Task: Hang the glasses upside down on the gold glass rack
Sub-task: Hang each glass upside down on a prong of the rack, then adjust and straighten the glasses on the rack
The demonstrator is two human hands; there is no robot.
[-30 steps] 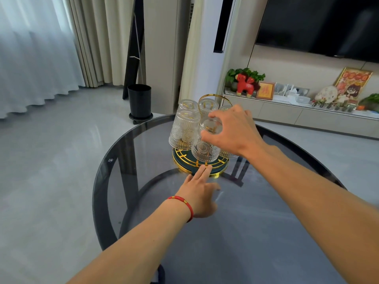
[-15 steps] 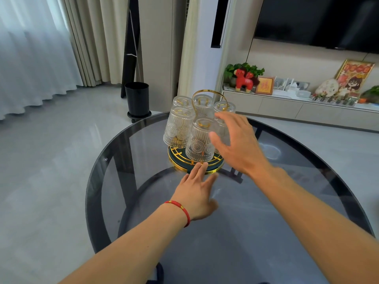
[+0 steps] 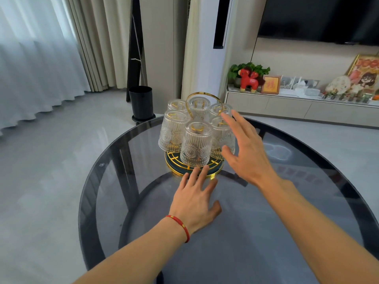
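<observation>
Head view | six glasses [image 3: 197, 145] hang inverted on gold rack [image 3: 193, 168], mid-table [image 3: 287, 222] | right hand [image 3: 247, 154] fingers spread, empty, beside rack | left hand [image 3: 198, 198] flat, fingers apart, touching base | advice: withdraw gently, avoid bumping glasses
</observation>
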